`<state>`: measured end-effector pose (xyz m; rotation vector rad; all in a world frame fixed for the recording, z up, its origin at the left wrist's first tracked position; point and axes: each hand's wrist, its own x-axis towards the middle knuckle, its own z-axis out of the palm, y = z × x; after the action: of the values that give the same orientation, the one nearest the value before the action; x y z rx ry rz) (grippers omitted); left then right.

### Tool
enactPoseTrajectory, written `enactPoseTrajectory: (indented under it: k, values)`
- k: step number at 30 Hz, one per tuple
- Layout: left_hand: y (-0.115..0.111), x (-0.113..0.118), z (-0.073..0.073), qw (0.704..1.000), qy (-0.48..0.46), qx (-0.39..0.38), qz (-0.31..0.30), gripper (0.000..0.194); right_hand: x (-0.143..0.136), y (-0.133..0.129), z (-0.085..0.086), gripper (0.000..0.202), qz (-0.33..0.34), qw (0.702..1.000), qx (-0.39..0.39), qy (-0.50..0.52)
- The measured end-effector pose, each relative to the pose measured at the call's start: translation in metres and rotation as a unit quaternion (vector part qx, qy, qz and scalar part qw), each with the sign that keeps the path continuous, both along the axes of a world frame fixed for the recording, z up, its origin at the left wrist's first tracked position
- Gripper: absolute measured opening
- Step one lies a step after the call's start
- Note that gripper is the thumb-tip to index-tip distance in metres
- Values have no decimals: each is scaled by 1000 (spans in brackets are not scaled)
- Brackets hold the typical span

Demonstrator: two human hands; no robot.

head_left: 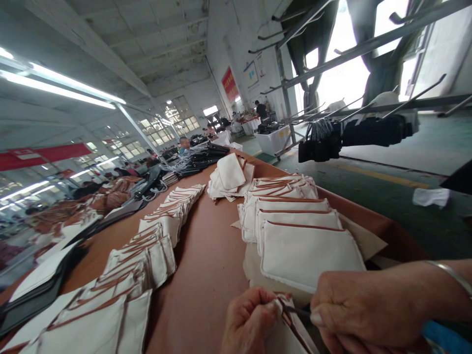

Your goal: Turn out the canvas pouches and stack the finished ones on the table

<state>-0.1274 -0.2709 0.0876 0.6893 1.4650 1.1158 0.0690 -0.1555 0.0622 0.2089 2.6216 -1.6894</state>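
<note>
At the bottom edge my left hand pinches the corner of a white canvas pouch with a brown zipper. My right hand is closed around a thin dark tool whose tip meets the zipper end; a blue handle shows behind the hand, and a metal bangle sits on the wrist. Just beyond my hands lies an overlapping row of finished white pouches.
A long brown table carries another row of pouches on the left, a loose pile further off, and dark bags. Black bags hang on a metal rack at right. Other workers sit far off.
</note>
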Motion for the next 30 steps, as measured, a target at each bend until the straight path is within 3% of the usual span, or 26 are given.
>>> enactPoseTrajectory:
  k: [6,8,10,13,16,22,27,30]
  values:
    - [-1,1,-10,1000,16,2,-18,15,-47,10,-16,48,78,987,-124,-61]
    - [-1,3,-16,999,12,12,-42,19,-58,10,-14,46,77,988,-120,-60]
    - [-1,4,-21,998,-3,20,-59,22,-58,8,-9,41,89,994,-45,-43]
    - [0,4,-23,997,-50,3,-51,14,-35,-1,3,28,92,985,146,21]
    - [2,1,-20,994,-103,-9,-24,7,-4,-11,13,16,93,965,240,52]
    - [3,-7,-20,995,-100,-2,-22,25,12,-15,28,17,86,965,245,45]
    - [2,1,-26,998,-19,50,-38,49,6,-20,39,6,141,892,420,89]
    - [1,5,-29,998,-2,47,-53,49,3,-22,43,5,185,870,455,47]
